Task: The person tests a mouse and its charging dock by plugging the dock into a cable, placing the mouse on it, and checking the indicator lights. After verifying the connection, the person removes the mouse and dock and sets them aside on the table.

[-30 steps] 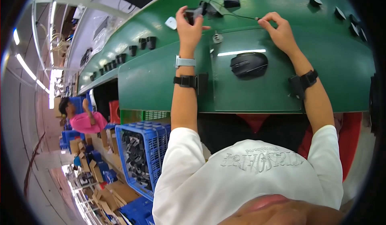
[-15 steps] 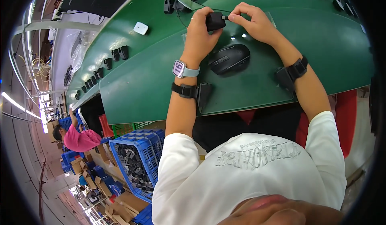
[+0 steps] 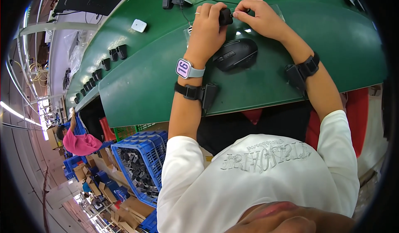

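A small black boxy device (image 3: pixel 225 16) is gripped in my left hand (image 3: pixel 206 33), whose fingers curl over its left side. My right hand (image 3: pixel 262 20) pinches a dark cable plug (image 3: pixel 233 15) between thumb and fingertips, right against the device's right side. Whether the plug is fully inside the device cannot be made out. A thin black cable (image 3: pixel 212 0) runs across the table behind my hands. Just below them rests a black computer mouse (image 3: pixel 235 55) on the green table (image 3: pixel 158 83).
Black boxy devices (image 3: pixel 167 1) stand beyond my left hand, and more (image 3: pixel 106 64) line the left edge. A white square item (image 3: pixel 139 26) lies there too. A blue crate (image 3: pixel 141 166) of black parts stands at lower left; a person in pink (image 3: pixel 81 143) works farther off.
My left hand has rolled over the device, covering more of it. The plug's metal end, visible before between device and right fingers, no longer shows. My right fingers are closer to the device.
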The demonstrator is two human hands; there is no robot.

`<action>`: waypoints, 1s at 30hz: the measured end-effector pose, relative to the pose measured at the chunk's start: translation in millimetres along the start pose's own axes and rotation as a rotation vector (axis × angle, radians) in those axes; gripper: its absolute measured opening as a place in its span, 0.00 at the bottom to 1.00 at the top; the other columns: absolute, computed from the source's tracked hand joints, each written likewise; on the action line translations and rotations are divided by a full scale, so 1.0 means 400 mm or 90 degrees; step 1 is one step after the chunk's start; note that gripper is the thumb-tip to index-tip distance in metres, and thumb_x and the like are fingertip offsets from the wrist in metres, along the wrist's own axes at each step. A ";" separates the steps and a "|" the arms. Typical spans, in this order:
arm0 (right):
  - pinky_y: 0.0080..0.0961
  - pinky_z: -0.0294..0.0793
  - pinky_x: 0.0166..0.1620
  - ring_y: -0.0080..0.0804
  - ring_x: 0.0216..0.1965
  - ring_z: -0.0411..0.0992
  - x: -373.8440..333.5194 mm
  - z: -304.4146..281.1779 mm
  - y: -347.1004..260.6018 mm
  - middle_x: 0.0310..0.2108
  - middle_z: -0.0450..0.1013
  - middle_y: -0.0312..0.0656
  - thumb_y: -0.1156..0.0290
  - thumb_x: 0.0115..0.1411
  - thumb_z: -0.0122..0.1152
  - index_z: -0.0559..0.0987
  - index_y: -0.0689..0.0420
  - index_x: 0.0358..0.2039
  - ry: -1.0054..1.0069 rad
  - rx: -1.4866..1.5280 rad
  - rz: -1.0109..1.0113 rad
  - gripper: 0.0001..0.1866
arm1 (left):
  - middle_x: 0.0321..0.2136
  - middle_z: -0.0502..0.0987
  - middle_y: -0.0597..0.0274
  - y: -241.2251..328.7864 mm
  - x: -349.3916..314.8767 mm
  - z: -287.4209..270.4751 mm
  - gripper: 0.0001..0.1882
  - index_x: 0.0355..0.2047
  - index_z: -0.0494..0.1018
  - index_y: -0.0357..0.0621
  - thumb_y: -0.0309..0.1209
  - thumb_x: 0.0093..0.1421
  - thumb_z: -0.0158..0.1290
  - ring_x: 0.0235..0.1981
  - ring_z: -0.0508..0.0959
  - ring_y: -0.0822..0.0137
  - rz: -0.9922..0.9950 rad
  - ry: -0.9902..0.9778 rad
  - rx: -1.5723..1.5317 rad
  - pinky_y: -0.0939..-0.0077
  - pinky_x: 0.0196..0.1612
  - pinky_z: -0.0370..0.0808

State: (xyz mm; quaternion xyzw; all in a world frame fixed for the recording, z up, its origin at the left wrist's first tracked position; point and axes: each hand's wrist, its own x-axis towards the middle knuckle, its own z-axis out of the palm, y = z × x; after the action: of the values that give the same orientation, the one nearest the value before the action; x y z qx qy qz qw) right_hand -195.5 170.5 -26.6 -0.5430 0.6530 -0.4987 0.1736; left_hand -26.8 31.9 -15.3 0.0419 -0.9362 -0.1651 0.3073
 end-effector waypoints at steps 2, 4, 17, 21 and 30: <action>0.29 0.70 0.45 0.31 0.39 0.72 0.001 0.003 0.006 0.32 0.75 0.40 0.64 0.64 0.64 0.81 0.62 0.35 -0.001 -0.001 0.018 0.12 | 0.45 0.72 0.49 0.005 0.000 0.003 0.30 0.52 0.70 0.41 0.20 0.48 0.65 0.47 0.74 0.44 -0.003 0.001 0.008 0.53 0.50 0.75; 0.32 0.70 0.52 0.35 0.45 0.73 0.006 0.004 0.029 0.39 0.76 0.41 0.64 0.63 0.66 0.81 0.60 0.43 0.089 -0.056 -0.092 0.13 | 0.47 0.72 0.47 0.009 0.000 0.001 0.30 0.54 0.68 0.37 0.20 0.49 0.65 0.50 0.73 0.47 -0.056 0.010 -0.105 0.54 0.56 0.72; 0.36 0.69 0.59 0.39 0.52 0.72 -0.033 -0.003 -0.051 0.48 0.75 0.43 0.66 0.39 0.74 0.79 0.58 0.52 -0.359 -0.074 -0.185 0.35 | 0.44 0.79 0.52 -0.029 -0.006 -0.091 0.15 0.51 0.70 0.35 0.29 0.68 0.56 0.41 0.83 0.59 -0.326 0.100 -1.371 0.67 0.40 0.83; 0.30 0.68 0.65 0.33 0.59 0.73 -0.007 -0.037 -0.003 0.56 0.75 0.43 0.53 0.46 0.72 0.75 0.64 0.59 -0.252 0.456 0.017 0.42 | 0.56 0.75 0.42 -0.121 -0.015 -0.034 0.27 0.64 0.66 0.34 0.39 0.71 0.39 0.52 0.76 0.47 -0.044 0.030 -1.139 0.56 0.54 0.75; 0.31 0.77 0.56 0.29 0.50 0.77 0.007 0.000 0.016 0.52 0.75 0.38 0.73 0.61 0.70 0.68 0.60 0.62 0.029 0.654 0.021 0.31 | 0.46 0.81 0.53 -0.015 -0.027 -0.018 0.27 0.58 0.68 0.32 0.22 0.59 0.65 0.44 0.83 0.64 -0.351 0.121 -0.853 0.69 0.50 0.83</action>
State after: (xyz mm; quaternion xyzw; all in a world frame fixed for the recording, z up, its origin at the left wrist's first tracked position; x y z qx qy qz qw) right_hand -200.0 167.5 -30.9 -0.3662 0.3358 -0.7639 0.4119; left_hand -13.9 26.2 -18.0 0.0934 -0.5587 -0.7698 0.2941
